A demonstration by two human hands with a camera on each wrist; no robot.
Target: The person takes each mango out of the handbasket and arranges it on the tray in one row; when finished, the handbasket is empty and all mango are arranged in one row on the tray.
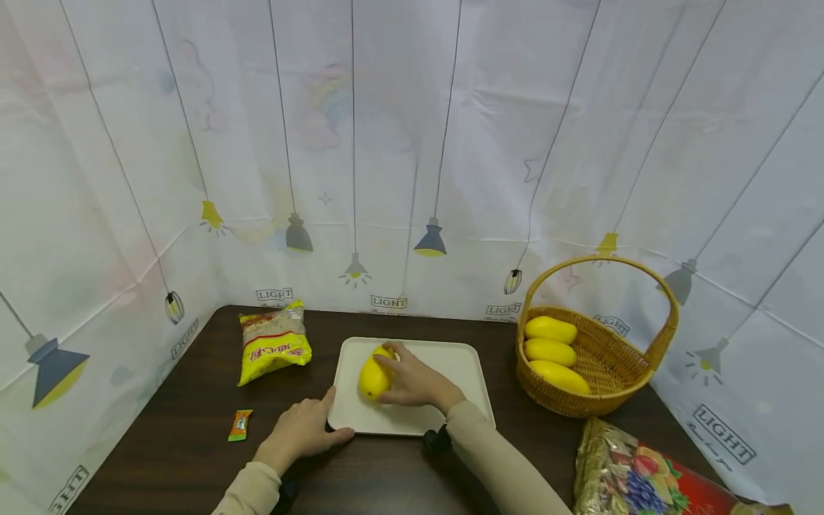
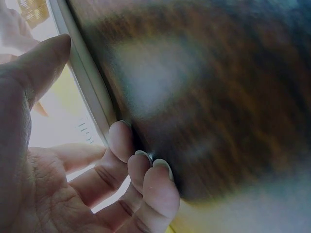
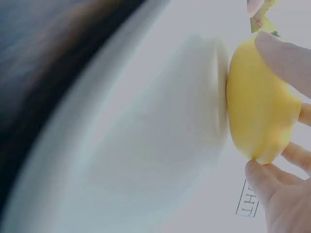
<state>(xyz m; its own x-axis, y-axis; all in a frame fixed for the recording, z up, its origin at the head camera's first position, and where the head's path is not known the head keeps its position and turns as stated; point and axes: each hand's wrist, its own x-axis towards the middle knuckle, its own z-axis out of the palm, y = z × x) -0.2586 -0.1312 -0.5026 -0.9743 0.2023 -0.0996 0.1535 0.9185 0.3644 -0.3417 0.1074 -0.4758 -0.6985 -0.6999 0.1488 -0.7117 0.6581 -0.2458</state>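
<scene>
On a cream rectangular tray (image 1: 460,365) lies a yellow mango (image 1: 370,380), near the tray's left end. My right hand (image 1: 415,379) holds it from the right, thumb and fingers around its sides. The right wrist view shows the mango (image 3: 257,104) standing against the tray surface, its far side hidden. At the tray's front left corner rests my left hand (image 1: 301,430), index finger along the left edge and thumb by the front edge. In the left wrist view its fingers (image 2: 155,189) are loosely bent beside the tray's rim (image 2: 87,87).
A wicker basket (image 1: 618,357) with three yellow mangoes (image 1: 550,352) stands at the right. Below it lies a shiny fruit-printed bag (image 1: 650,479). A yellow snack bag (image 1: 275,343) and a small orange wrapped candy (image 1: 240,425) lie left on the dark table (image 1: 161,443).
</scene>
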